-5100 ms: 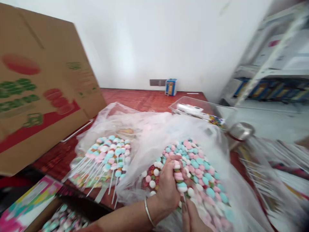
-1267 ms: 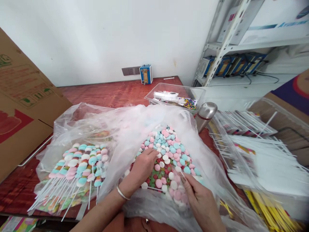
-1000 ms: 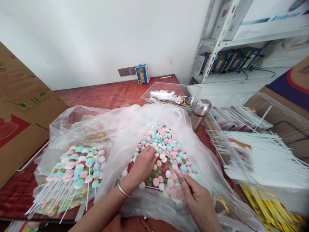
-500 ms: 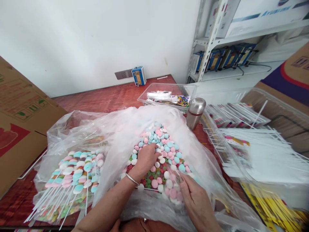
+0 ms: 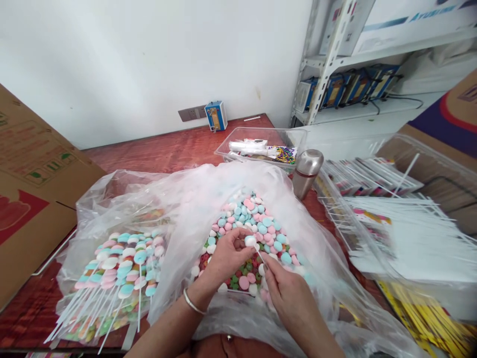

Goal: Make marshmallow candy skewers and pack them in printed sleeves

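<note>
My left hand pinches a white round marshmallow between thumb and fingers. My right hand grips a thin white stick, whose upper end meets the marshmallow; whether it has gone in I cannot tell. Both hands are over an open clear plastic bag spread on the table. Inside it lie loose pink, blue and white marshmallows, with red and green gummy candies nearer me. To the left rests a pile of skewers threaded with marshmallows and gummies, their white sticks pointing toward me.
A steel flask stands behind the bag, beside a clear bin of packets and beads. At right, another clear bin holds many white sticks. Yellow strips lie below it. A cardboard box stands at left.
My left hand has come up from the loose candies with a white marshmallow. My right hand has moved left and up, bringing the stick to it.
</note>
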Demonstrator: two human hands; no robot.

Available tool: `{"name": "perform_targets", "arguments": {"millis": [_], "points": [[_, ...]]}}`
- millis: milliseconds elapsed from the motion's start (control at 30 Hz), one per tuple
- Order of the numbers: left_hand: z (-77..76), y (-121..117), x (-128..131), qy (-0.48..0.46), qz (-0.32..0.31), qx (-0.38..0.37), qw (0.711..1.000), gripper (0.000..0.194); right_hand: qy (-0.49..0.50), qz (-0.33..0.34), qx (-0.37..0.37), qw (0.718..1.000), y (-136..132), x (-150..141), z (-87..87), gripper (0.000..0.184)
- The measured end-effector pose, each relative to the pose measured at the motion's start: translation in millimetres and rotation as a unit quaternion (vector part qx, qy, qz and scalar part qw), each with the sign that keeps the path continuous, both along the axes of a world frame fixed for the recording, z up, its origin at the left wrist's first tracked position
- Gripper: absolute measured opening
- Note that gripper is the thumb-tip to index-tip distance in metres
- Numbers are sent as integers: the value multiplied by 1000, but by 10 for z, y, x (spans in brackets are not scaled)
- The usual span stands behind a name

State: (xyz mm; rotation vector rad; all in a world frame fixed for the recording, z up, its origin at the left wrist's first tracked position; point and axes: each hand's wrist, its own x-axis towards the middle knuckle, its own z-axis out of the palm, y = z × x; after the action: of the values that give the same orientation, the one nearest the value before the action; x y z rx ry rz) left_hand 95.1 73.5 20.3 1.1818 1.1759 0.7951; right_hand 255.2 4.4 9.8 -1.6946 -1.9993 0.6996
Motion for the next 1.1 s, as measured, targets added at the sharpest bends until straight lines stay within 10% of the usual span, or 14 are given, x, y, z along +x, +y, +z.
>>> {"name": "perform_targets", "arguments": {"millis": [833, 1100], "points": [[-104, -97, 6, -1, 15, 17, 1000, 23, 113, -28, -52, 992, 25, -105, 144, 36], [-153, -500, 89, 78, -7, 142, 987, 25, 92, -41, -23, 995, -133, -125, -162, 34]]}}
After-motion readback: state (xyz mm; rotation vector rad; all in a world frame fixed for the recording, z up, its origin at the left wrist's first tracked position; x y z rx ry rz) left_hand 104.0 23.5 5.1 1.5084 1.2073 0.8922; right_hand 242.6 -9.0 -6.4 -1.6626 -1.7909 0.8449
